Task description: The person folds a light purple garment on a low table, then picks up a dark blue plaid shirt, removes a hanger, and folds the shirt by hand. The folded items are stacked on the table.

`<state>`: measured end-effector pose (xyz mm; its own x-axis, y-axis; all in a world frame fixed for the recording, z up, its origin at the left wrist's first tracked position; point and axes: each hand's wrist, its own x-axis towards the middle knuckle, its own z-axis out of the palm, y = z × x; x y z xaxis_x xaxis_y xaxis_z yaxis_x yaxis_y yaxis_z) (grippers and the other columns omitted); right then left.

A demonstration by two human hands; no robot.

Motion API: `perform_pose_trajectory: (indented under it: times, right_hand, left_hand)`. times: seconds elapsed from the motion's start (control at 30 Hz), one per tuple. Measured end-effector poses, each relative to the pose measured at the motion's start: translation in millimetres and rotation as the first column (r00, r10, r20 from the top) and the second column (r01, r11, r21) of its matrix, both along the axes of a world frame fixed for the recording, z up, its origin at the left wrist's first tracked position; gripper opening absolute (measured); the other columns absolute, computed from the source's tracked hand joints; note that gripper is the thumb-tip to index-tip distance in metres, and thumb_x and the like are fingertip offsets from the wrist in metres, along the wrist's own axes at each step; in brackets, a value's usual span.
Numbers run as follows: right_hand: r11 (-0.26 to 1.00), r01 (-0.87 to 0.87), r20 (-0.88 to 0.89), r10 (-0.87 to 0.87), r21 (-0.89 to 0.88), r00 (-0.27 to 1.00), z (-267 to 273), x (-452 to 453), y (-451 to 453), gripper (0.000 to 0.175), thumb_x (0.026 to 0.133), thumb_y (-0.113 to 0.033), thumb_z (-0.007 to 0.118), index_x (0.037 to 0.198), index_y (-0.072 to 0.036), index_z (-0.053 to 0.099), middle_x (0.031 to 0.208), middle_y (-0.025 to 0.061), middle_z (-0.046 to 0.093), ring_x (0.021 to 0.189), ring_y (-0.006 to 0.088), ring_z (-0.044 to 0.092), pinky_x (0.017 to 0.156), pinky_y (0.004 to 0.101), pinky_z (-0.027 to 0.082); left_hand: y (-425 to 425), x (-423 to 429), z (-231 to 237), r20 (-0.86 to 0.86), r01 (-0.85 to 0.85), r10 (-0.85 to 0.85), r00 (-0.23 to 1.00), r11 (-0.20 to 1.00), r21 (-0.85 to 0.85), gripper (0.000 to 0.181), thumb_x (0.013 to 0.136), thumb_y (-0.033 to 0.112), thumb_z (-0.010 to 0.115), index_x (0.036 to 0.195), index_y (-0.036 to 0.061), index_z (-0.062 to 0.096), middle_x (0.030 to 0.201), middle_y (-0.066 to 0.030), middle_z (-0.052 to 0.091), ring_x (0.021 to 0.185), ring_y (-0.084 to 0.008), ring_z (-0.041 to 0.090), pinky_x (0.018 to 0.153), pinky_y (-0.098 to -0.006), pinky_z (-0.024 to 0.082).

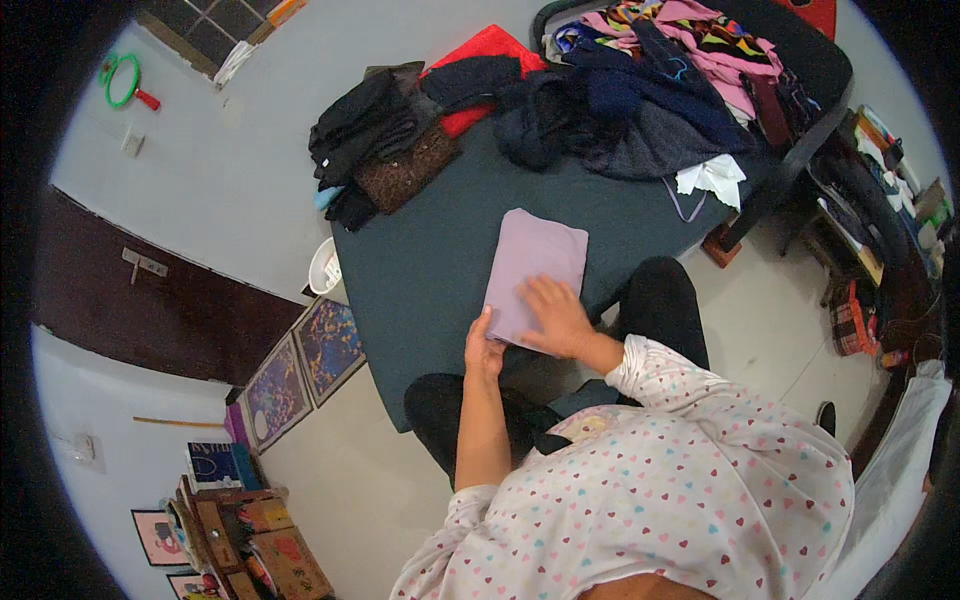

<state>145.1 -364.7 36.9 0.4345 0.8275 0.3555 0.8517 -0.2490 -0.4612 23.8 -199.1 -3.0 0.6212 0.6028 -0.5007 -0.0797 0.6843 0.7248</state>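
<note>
A folded lilac cloth (536,255) lies in front of me at the near edge of a bed-like surface with a dark green cover (420,277). My left hand (485,341) grips its near left corner, thumb on top and the other fingers underneath. Flat on the upper face of the cloth rests my right hand (555,311), its fingers spread and slightly blurred. Whether the near edge of the cloth touches the cover cannot be told.
Folded dark clothes (367,127) and a red cloth (487,45) lie at the far side. Right of them spreads a heap of dark garments (622,112) with a white cloth (712,180). A white bucket (325,268) stands by the left edge, near framed pictures (330,349).
</note>
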Motion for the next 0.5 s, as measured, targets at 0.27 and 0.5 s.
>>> perform_pose_trajectory:
  times: [0.27, 0.5]
  right_hand:
    - [0.997, 0.059, 0.211, -0.068, 0.047, 0.975, 5.2, -17.3, -1.6, 0.079, 0.073, -0.020, 0.077, 0.145, -0.009, 0.044, 0.141, 0.0224, 0.048, 0.124, 0.0434, 0.051, 0.100, 0.0488, 0.046]
    - [0.995, 0.062, -0.513, -0.014, 0.075, 0.858, 81.9, 50.5, -0.8, 0.054, 0.077, -0.007, 0.072, 0.128, -0.005, 0.059, 0.113, 0.0159, 0.069, 0.099, 0.0326, 0.068, 0.088, 0.0380, 0.054]
  left_hand:
    - [-30.9, -0.6, 53.1, 0.023, 0.220, -0.220, 0.975, 0.976, 0.002, 0.058, 0.098, 0.047, 0.058, 0.138, 0.0063, 0.047, 0.134, -0.0145, 0.055, 0.121, -0.0308, 0.056, 0.099, -0.0465, 0.050]
    - [-25.4, -19.2, 101.7, -0.019, -0.042, 0.052, 0.998, 0.939, 0.341, 0.056, 0.099, 0.043, 0.059, 0.139, 0.0067, 0.047, 0.139, -0.0160, 0.055, 0.132, -0.0276, 0.050, 0.107, -0.0473, 0.040]
